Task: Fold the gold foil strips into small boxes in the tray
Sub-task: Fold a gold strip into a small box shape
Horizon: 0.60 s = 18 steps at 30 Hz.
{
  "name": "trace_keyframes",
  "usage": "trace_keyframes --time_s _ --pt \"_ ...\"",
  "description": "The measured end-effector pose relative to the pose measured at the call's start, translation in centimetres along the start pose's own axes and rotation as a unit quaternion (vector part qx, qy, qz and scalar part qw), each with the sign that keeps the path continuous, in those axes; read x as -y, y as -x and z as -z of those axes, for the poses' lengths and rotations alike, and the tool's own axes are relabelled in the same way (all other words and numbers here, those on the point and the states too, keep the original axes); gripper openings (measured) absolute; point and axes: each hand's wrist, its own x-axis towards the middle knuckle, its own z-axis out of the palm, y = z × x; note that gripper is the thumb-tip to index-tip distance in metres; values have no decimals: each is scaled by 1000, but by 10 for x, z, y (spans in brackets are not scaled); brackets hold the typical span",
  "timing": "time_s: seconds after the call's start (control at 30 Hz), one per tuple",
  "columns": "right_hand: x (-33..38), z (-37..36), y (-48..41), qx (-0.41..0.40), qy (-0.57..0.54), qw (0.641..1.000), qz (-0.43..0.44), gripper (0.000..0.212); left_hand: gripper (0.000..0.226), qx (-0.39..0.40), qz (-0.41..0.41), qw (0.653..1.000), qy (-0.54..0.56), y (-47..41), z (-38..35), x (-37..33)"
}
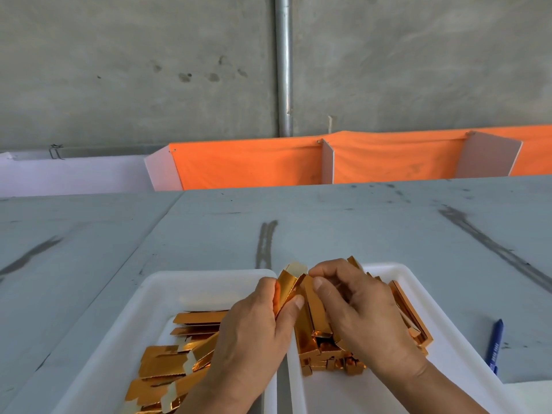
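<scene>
Left hand (254, 327) and right hand (358, 309) both pinched one foil strip (288, 286) above the gap between white trays (179, 274); forearms got cropped.

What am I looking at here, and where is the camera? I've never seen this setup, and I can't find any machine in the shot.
There is no machine: a person works with two bare hands. The single picture comes from a camera worn on that person's head, looking forward and down.

The left hand and right hand together pinch one gold foil strip, partly folded, above the gap between two white trays. The left tray holds flat strips; the right tray holds a pile of folded boxes. Both trays sit on a grey table, and a blue pen lies to the right of them.
</scene>
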Motion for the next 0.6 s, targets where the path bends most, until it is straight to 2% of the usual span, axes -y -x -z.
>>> trace_keyframes --time_s 0.2,0.33,0.5,0.6 --pt "-1 -2 1 13 61 998 29 23 37 -14 -15 997 -76 0 4 -4" --pt "1 -1 0 31 68 997 31 20 37 -5 -39 994 -101 1 2 -6" --pt "2 -1 0 95 -87 991 -33 20 34 -20 -65 987 -145 1 -2 -7" --pt "2 1 -2 110 -116 985 -58 22 30 -20 -83 986 -143 3 -6 -7"
